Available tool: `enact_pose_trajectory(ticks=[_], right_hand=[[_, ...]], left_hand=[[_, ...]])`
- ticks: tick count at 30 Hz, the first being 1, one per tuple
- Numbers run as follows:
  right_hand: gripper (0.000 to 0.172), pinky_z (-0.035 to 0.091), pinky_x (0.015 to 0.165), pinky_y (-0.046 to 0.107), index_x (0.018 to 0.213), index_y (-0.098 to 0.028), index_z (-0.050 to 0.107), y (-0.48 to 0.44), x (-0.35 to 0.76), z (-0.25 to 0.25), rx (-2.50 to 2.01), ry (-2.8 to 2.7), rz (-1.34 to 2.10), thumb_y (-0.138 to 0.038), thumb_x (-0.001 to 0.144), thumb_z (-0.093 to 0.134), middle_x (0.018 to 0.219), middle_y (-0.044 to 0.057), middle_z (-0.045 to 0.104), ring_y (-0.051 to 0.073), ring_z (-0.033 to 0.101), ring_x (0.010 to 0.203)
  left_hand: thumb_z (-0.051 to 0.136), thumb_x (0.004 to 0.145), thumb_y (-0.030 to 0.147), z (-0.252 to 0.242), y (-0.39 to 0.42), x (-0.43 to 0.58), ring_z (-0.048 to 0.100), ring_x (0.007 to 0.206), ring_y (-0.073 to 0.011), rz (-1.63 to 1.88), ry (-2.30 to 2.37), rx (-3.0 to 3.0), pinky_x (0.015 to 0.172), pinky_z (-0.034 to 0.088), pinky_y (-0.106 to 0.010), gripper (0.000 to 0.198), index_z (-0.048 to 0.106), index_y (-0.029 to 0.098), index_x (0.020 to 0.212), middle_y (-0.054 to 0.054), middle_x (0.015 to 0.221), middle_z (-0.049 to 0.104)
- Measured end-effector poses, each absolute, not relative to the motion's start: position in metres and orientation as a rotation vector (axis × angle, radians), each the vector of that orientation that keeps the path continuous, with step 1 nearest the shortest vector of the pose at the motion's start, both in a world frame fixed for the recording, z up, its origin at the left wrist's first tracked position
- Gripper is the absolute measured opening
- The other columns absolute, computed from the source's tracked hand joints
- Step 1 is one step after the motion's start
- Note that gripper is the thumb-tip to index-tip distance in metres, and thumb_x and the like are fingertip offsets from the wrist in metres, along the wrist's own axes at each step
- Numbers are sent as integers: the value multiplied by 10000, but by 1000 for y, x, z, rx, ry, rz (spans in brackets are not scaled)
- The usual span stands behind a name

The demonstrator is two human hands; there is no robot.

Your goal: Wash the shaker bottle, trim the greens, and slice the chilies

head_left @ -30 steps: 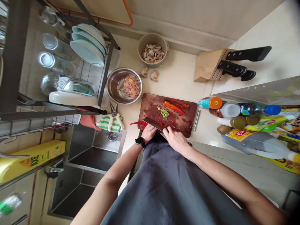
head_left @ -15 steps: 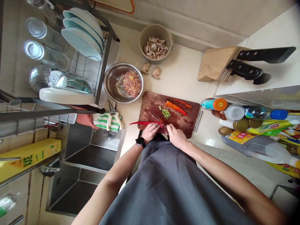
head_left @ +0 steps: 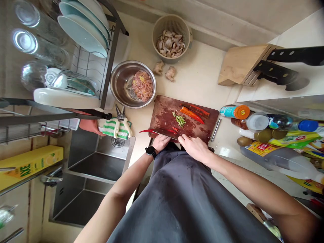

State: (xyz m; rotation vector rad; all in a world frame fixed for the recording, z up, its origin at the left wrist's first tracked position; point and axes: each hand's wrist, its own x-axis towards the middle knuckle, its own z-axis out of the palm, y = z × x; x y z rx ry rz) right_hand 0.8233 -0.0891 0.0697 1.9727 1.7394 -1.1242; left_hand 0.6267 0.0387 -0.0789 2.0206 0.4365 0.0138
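A long red chili (head_left: 147, 131) lies at the near edge of a dark, stained wooden cutting board (head_left: 167, 114), with its tip sticking out past the board. My left hand (head_left: 160, 142), with a black watch on the wrist, presses on the chili. My right hand (head_left: 192, 148) grips a kitchen knife (head_left: 164, 133), its handle hidden in my fingers and its blade across the chili. Farther up the board lie green slivers (head_left: 180, 119), an orange-red pepper strip (head_left: 191, 114) and a darker red strip (head_left: 201, 110).
A steel bowl (head_left: 133, 84) of sliced meat and a basket (head_left: 170, 38) stand beyond the board, with ginger (head_left: 170, 73) between them. Shears (head_left: 120, 118) rest on a striped cloth (head_left: 113, 130). A sink (head_left: 96, 175) is left, bottles (head_left: 268, 121) right.
The knife blade has dropped from a raised, edge-on angle to lie flatter across the chili. My view has drifted, so the counter items sit higher in the picture.
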Motion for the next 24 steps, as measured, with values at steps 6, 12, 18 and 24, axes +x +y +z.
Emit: enact_pose_trajectory(ticks=[6,12,18,24], right_hand=[[321,512,700,308,1251,-192,493,-75,822,54,1951,1762,-1160,-141,1046,251,1168,150,641,225,729,839],[359,508,762,322,1328,-155,475,-75,826,43,2027,1742,-1219,-194,1060,239,1264,192,613,263,723,941],[376,500,689,295,1331,-170,447,-95,804,62,2065,1626,-1171,-126,1035,219,1255,190,595,235,727,883],[335,503,638,297,1247,-175,460,-97,794,64,2054,1619,-1116,-106,1023,221,1189,173,599,237,731,837]], left_hand=[[528,981,461,-81,37,626,690,860,-242,-25,476,2003,878,565,-394,335,764,238,900,-114,864,737],[512,1011,368,-74,34,631,688,1035,-251,117,440,2010,976,541,-420,284,766,245,1043,-119,1054,753],[528,1008,388,-71,23,633,674,886,-234,185,542,2016,885,552,-392,296,755,238,890,-104,882,723],[564,994,388,-69,22,633,650,843,-227,203,567,1998,851,542,-373,276,735,233,842,-91,841,695]])
